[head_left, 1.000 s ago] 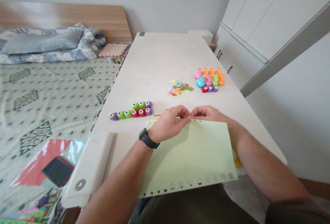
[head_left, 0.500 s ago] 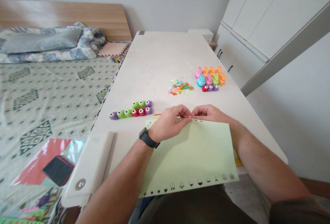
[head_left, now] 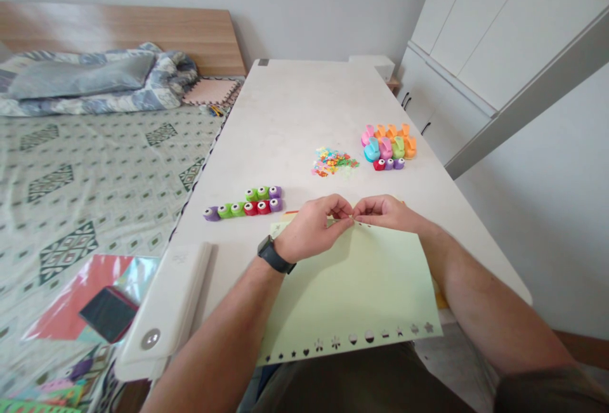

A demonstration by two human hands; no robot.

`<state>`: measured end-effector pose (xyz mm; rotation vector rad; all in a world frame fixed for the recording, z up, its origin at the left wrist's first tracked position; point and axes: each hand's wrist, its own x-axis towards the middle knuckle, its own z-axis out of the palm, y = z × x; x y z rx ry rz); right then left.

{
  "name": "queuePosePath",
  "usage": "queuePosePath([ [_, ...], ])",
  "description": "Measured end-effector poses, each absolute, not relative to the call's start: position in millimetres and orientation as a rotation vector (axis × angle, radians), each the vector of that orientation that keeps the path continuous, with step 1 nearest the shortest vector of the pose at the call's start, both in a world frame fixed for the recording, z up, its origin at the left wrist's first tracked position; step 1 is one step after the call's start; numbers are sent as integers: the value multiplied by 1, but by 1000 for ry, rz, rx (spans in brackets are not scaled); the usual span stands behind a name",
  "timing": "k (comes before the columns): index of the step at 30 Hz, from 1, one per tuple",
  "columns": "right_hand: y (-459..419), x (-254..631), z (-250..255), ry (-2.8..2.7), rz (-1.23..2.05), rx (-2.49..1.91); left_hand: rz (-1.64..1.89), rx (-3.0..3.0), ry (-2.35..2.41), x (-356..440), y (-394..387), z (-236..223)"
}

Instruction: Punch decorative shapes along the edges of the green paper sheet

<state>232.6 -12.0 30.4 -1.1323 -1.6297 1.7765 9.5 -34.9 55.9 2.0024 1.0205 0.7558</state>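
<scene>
A light green sheet of paper (head_left: 352, 292) lies at the table's near end and hangs over its edge toward my lap. Cut-out shapes such as hearts, stars and flowers run along its near edge, and a few small holes show along its far edge. My left hand (head_left: 316, 228), with a dark watch (head_left: 276, 255) at the wrist, pinches the far edge near its middle. Fingertip to fingertip with it, my right hand (head_left: 384, 211) pinches the same spot. Any small bit between the fingertips is too small to make out.
Small craft punches (head_left: 250, 209) stand in rows on the left, with larger punches (head_left: 387, 146) at the back right. A pile of colourful paper cut-outs (head_left: 333, 162) lies between. A long white device (head_left: 166, 305) rests along the table's left edge, beside the bed (head_left: 109, 178).
Both hands stay pinched together at the paper's far edge. The sheet's far right corner has shifted slightly left and down; the whole view has moved a little.
</scene>
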Motion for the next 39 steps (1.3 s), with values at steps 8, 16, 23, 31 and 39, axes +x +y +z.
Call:
queuePosePath([
  [8,-12,230,31,-1635,1757,-1146,747,2012,1028,9,-35,57],
  [16,-12,231,30,-1632,1755,-1144,745,2022,1026,9,-35,57],
  [23,-13,232,32,-1557,1786,-1152,743,2015,1043,10,-35,56],
  [31,-14,233,31,-1558,1769,-1114,751,1998,1042,10,-36,56],
  [39,-16,232,29,-1533,1753,-1125,760,2015,1055,10,-35,53],
])
